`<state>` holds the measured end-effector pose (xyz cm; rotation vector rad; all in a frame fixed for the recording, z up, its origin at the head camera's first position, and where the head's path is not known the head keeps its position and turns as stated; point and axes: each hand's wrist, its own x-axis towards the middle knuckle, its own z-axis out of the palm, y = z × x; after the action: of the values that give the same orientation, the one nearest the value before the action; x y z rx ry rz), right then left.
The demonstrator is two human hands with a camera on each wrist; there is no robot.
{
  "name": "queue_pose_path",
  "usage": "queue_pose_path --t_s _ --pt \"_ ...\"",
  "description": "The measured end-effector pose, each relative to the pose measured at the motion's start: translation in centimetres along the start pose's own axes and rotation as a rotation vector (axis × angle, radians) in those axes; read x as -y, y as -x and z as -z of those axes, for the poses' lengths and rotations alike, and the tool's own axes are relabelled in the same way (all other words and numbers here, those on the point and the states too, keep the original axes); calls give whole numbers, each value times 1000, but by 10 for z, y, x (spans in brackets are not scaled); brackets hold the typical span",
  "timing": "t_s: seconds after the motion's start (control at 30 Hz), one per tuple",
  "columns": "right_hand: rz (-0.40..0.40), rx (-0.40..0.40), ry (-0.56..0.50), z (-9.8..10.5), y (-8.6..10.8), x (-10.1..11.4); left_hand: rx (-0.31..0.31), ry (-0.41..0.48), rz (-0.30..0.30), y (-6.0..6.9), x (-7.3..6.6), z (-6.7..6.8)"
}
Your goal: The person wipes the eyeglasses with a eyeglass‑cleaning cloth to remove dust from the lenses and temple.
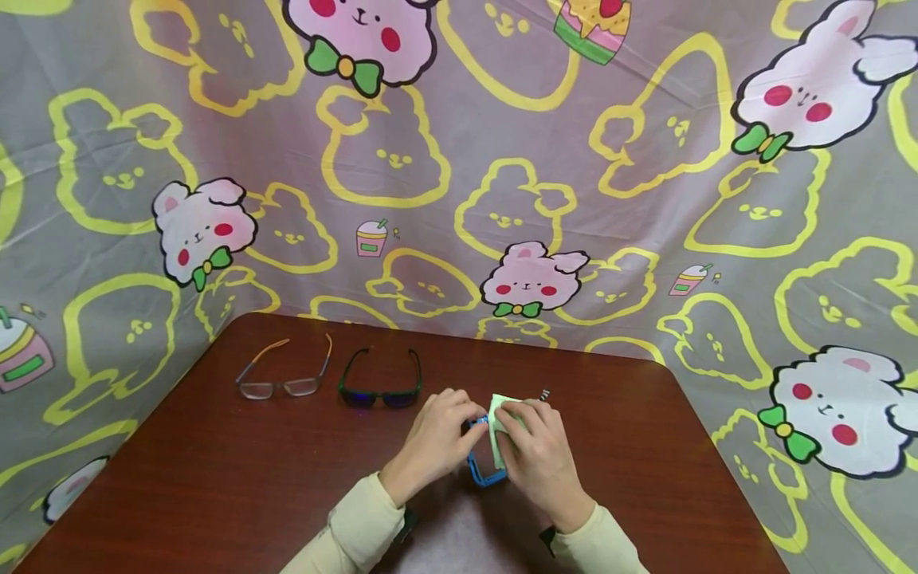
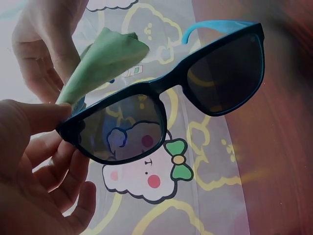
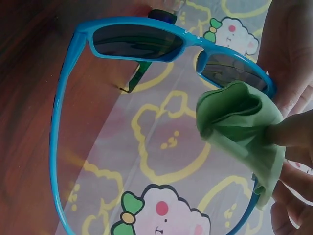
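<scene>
Blue-and-black sunglasses (image 2: 225, 76) are held up with their temples unfolded. My left hand (image 1: 433, 434) pinches one outer front corner of the frame between thumb and fingers. A light green cloth (image 3: 239, 122) is bunched in my right hand (image 1: 541, 454), wrapped over the temple on that same side, near the hinge. In the right wrist view the other temple (image 3: 56, 142) extends free, bright blue. Both dark lenses show in the left wrist view, with no fingers over them. The cloth hides part of the gripped temple.
On the brown table (image 1: 287, 478), left of my hands, lie clear-lens eyeglasses (image 1: 280, 389) with orange temple ends and dark sunglasses (image 1: 380, 397) with bluish lenses. A small striped item (image 1: 545, 394) shows behind my right hand. A cartoon-print curtain (image 1: 430, 199) surrounds the table's back and sides.
</scene>
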<state>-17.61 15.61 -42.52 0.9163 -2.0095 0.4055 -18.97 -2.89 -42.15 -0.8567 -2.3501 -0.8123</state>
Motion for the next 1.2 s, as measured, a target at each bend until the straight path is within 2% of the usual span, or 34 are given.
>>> queue_pose_path --t_s 0.27,0.57,0.93,1.2 --pt "3 17 -8 -2 -1 0 17 -9 -39 0 -3 -1" --pt "22 -8 -13 -3 -2 -1 21 -12 -54 0 -4 -3" --pt "23 17 -32 -6 -2 -3 9 -25 -77 0 -3 -5" --pt "45 31 -35 -4 -4 -5 40 -33 -73 -1 -2 -2"
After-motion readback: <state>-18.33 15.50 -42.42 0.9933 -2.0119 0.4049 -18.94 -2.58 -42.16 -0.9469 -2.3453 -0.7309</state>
